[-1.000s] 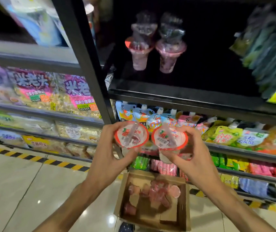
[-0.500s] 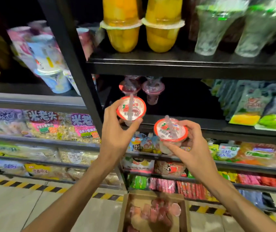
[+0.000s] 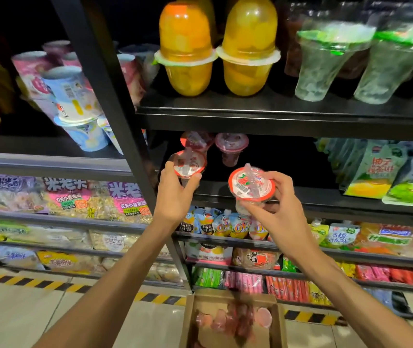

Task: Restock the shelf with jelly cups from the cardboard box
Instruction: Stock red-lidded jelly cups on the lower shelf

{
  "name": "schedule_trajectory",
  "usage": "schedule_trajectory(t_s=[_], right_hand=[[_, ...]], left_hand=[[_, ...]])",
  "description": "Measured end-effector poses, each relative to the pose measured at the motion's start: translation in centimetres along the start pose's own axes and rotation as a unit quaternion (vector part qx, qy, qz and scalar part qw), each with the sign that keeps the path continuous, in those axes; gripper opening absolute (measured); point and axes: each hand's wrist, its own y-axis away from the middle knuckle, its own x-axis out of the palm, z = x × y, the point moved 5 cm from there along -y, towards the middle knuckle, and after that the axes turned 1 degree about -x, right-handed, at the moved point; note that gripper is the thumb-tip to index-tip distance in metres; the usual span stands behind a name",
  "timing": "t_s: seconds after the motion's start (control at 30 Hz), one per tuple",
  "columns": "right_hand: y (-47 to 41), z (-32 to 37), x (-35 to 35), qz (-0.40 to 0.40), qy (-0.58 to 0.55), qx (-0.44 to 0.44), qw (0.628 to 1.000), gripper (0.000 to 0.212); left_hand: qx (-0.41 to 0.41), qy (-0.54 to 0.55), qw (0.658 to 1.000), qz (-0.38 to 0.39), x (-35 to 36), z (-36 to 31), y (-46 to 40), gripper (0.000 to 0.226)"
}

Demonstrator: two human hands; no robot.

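My left hand (image 3: 175, 194) grips a red-rimmed jelly cup (image 3: 188, 164) and holds it just inside the dark middle shelf (image 3: 300, 197), close in front of two cups (image 3: 230, 146) that stand at the back. My right hand (image 3: 275, 209) holds a second red-rimmed jelly cup (image 3: 250, 184) tilted toward me, in front of the shelf's edge. On the floor below sits the open cardboard box (image 3: 190, 320) with several pink cups inside.
A black upright post (image 3: 115, 116) stands left of my left hand. Yellow fruit cups (image 3: 185, 54) and clear green-lidded cups (image 3: 326, 64) fill the shelf above. Snack pouches (image 3: 376, 172) lie at the right of the middle shelf. Packets fill the lower shelves.
Both hands rose from above the box up to the middle shelf. The left cup went forward into the shelf opening; the right cup trails lower and to the right.
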Motion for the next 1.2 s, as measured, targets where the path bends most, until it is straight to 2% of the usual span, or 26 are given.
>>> schedule_trajectory(t_s=[0.3,0.53,0.8,1.1,1.2], right_hand=[[-3.6,-1.0,3.6,-0.028,-0.010,0.014,0.999,0.058],[-5.5,-1.9,5.1,-0.082,0.053,0.057,0.994,0.049],[-6.3,-2.0,6.2,-0.095,0.037,0.078,0.992,0.046],[-5.7,-1.9,6.4,-0.064,0.066,0.087,0.992,0.057],[-4.9,-2.0,6.2,-0.049,0.089,0.061,0.993,0.078]], left_hand=[[0.001,0.032,0.999,0.028,0.4,0.8,-0.1,0.046],[-0.024,0.055,0.998,0.031,0.5,0.6,-0.2,0.047],[0.004,0.039,0.999,0.037,0.8,0.9,-0.3,0.051],[0.004,0.029,0.998,0.049,0.9,1.1,-0.4,0.049],[-0.007,0.033,0.997,0.063,0.7,1.2,-0.5,0.069]])
